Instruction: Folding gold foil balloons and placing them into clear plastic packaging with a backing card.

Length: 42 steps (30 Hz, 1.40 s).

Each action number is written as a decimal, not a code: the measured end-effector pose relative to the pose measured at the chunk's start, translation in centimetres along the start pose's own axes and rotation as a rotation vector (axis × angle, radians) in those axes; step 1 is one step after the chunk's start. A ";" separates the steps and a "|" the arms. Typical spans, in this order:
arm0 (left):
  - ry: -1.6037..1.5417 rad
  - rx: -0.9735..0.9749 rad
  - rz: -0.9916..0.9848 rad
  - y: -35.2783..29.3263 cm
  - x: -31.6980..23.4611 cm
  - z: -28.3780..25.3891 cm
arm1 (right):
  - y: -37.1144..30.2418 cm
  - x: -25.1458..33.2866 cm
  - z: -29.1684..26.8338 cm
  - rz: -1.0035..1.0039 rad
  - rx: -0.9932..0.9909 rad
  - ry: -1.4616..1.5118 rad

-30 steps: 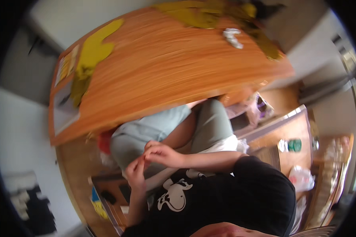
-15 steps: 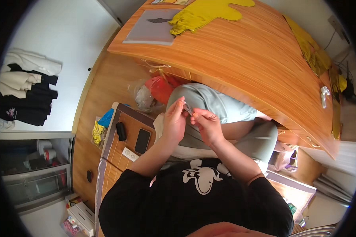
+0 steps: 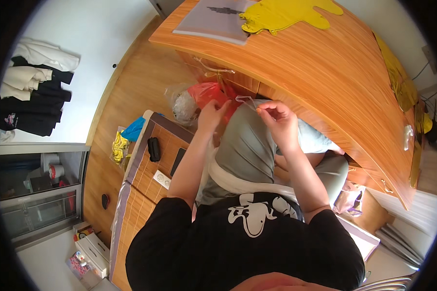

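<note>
Pinching one clear plastic strip [image 3: 244, 98] at upper centre, the right grip [image 3: 282, 127] is closed; the left grip [image 3: 210, 118], hold unclear, has since parted toward one red bag [image 3: 205, 91].

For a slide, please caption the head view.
Right hand holds a thin clear strip; left hand is near a red bag.

There are two bare hands [image 3: 210, 118] [image 3: 284, 125], one clear strip [image 3: 246, 98] and one red bag [image 3: 205, 92]. One black case [image 3: 154, 149] and one white power strip [image 3: 161, 179] show.
</note>
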<state>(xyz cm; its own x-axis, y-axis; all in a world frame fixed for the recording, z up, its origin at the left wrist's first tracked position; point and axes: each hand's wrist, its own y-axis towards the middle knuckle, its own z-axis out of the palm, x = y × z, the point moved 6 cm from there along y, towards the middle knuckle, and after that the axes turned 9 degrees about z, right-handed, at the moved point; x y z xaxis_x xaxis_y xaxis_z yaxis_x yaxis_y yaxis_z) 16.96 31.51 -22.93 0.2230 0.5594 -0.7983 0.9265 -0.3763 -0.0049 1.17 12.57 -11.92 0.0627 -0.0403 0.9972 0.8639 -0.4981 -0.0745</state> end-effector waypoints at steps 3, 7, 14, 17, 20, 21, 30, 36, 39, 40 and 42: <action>0.186 0.106 -0.021 0.0 0.7 2.3 | 0.8 2.8 1.5 -0.162 -0.025 -0.276; 0.142 -0.020 0.092 0.0 1.5 1.7 | 3.5 2.6 5.3 -0.261 0.076 -0.597; -0.017 -0.037 0.152 -2.4 1.7 -1.4 | 8.2 -2.7 10.8 -0.112 0.200 -0.842; -0.085 -0.098 0.167 -3.5 1.3 -2.7 | 8.9 -3.2 12.5 -0.140 0.319 -0.770; -0.168 -0.070 0.155 -4.0 0.5 -3.8 | 9.0 -2.9 12.9 -0.028 0.394 -0.645; -0.170 -0.068 0.152 -4.0 0.7 -4.0 | 9.0 -2.8 12.9 -0.024 0.394 -0.647; -0.181 -0.009 0.210 -4.1 -0.9 -5.9 | 10.2 -4.9 12.7 0.104 0.410 -0.652; -0.274 0.010 0.228 -4.0 -1.8 -6.1 | 9.3 -6.8 13.5 0.222 0.756 -0.378; -0.284 -0.010 0.289 -4.2 -2.6 -6.4 | 8.5 -6.2 14.6 0.107 0.798 -0.371; -0.297 0.007 0.318 -4.3 -3.2 -6.4 | 8.5 -6.1 14.7 0.048 0.735 -0.467; -0.311 0.028 0.350 -4.5 -4.2 -6.2 | 8.6 -5.9 14.8 -0.009 0.663 -0.562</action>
<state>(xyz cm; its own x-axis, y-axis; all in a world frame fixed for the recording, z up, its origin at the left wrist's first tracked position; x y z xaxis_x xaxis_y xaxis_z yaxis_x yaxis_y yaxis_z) 13.74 35.42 -15.88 0.4152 0.1488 -0.8975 0.8021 -0.5253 0.2840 15.60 21.36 -18.43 0.1405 0.4821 0.8648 0.9675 0.1186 -0.2233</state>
